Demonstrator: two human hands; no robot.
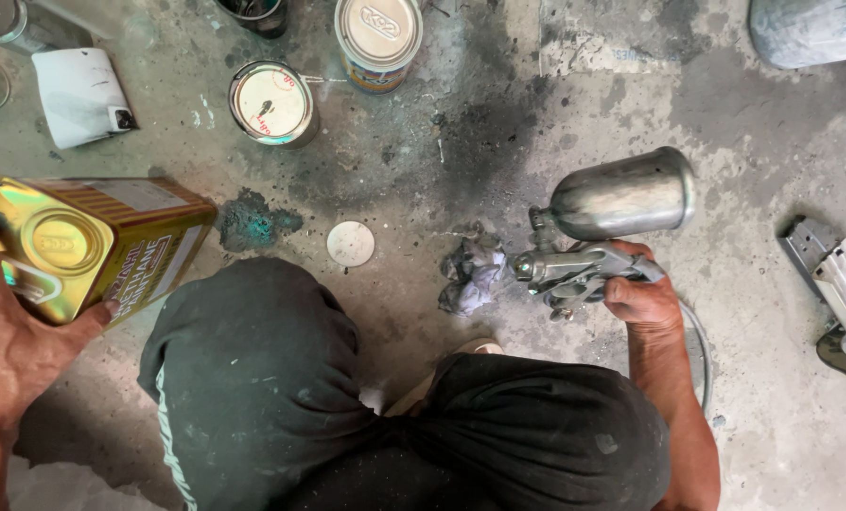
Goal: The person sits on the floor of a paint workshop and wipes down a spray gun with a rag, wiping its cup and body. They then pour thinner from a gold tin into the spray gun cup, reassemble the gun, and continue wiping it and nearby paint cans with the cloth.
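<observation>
Both hands grip: left hand (pixel 7 331) clamps a gold tin (pixel 92 241), right hand (pixel 640 298) a spray gun (pixel 602 227).

Left hand (pixel 7 341) grips gold rectangular tin (pixel 92 241), tilted; right hand (pixel 642 298) holds metal spray gun (pixel 602 227) above stained concrete floor (pixel 555 104).
</observation>
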